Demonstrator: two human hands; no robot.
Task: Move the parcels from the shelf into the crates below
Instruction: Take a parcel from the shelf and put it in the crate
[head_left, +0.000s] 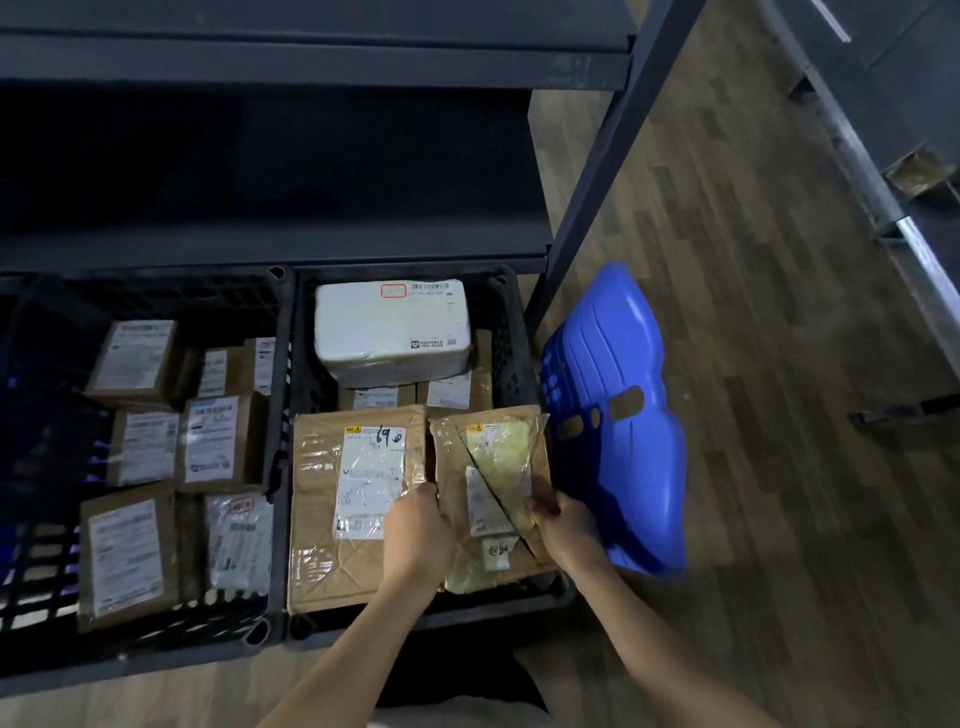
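- since no parcel can be made out on the dark shelf, which runs above and beyond the grip, the fetching is judged done for this parcel and the placing step is taken to be in hand.
- the right crate lies directly under the grip and is already well filled; the left crate, to the left of the grip, is packed with small boxes.
- a large brown parcel marked "69" lies flat just left of the grip; whether it is touched by the left hand cannot be told.
- a white parcel is seen beyond the grip, at the far end of the same crate, on top of smaller boxes.
- the held parcel, flat and taped, is carried between the two hands, its far end pointed away from them, over the crate's right side.
- the left hand is curled round the parcel's near left edge and the right hand round its near right edge; both are closed on it.
- for the next move, the space between the large brown parcel and the crate wall is judged to be the target: the parcel would have to be laid flat there and both holds loosened.
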